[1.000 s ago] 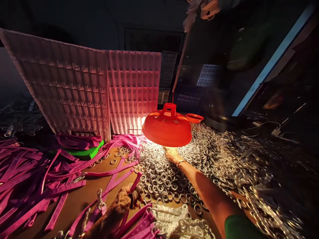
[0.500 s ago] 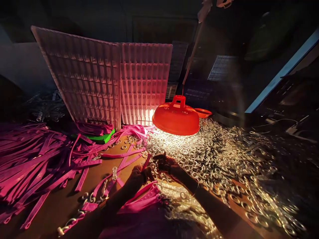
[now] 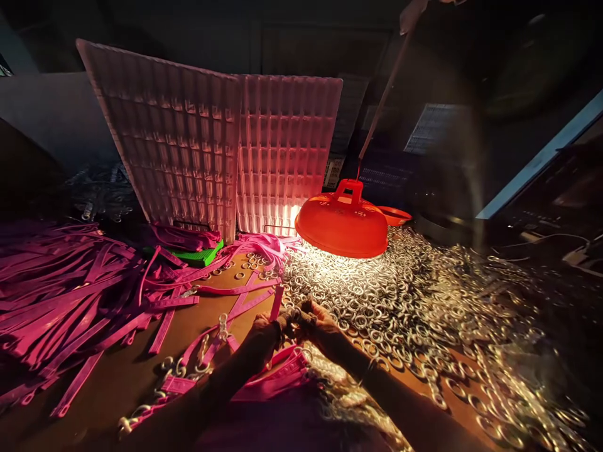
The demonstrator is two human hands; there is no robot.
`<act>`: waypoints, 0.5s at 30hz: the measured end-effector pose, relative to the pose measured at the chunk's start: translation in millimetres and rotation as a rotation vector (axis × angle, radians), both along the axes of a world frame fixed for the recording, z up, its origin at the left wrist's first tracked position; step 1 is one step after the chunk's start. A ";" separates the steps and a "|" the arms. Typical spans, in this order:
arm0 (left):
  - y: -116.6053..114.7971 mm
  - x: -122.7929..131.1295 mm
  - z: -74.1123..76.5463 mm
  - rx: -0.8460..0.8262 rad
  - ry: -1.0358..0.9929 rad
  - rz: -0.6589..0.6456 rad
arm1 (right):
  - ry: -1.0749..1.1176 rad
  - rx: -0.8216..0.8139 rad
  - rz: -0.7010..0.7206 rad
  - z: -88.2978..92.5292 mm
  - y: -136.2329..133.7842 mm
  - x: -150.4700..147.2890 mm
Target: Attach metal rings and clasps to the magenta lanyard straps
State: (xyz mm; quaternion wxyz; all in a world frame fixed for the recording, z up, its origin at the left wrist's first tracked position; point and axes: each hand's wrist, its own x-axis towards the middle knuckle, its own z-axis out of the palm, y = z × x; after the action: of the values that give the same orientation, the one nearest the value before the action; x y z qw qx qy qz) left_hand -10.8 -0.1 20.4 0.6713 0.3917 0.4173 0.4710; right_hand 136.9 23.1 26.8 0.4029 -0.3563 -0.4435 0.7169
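Left hand (image 3: 264,329) pinches a pink strap (image 3: 277,302) upright, at 6 o'clock from the lamp (image 3: 343,227); right hand (image 3: 321,320) curls tight against it, its hold unclear. The grip sits in shadow, so a fumble seems likely, and anything small dropped would be lost among the rings (image 3: 405,295) at 3 o'clock

Pink strap (image 3: 277,302): lower end hidden inside the left hand (image 3: 262,331).
Right hand (image 3: 321,321): fingers in shadow, hold unclear.
Forearms (image 3: 405,405): cut by the bottom edge.
Lamp pole (image 3: 384,94): leaves the top edge.
Upper right: blurred, dark.
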 end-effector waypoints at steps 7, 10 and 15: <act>-1.4 0.8 5.6 0.100 0.149 0.074 | -0.114 0.046 -0.089 -1.7 -8.2 3.1; -3.5 0.5 9.8 0.115 0.251 0.074 | -0.307 0.249 -0.130 -0.3 -11.5 7.4; -11.5 2.3 23.8 0.227 0.283 -0.020 | -0.584 0.518 -0.065 2.4 -8.5 11.8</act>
State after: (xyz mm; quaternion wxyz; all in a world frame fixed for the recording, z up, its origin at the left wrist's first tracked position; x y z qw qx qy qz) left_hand -8.5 -11.6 44.2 0.5619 0.5314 0.4477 0.4488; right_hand 148.7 14.6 29.2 0.3589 -0.4456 -0.6944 0.4364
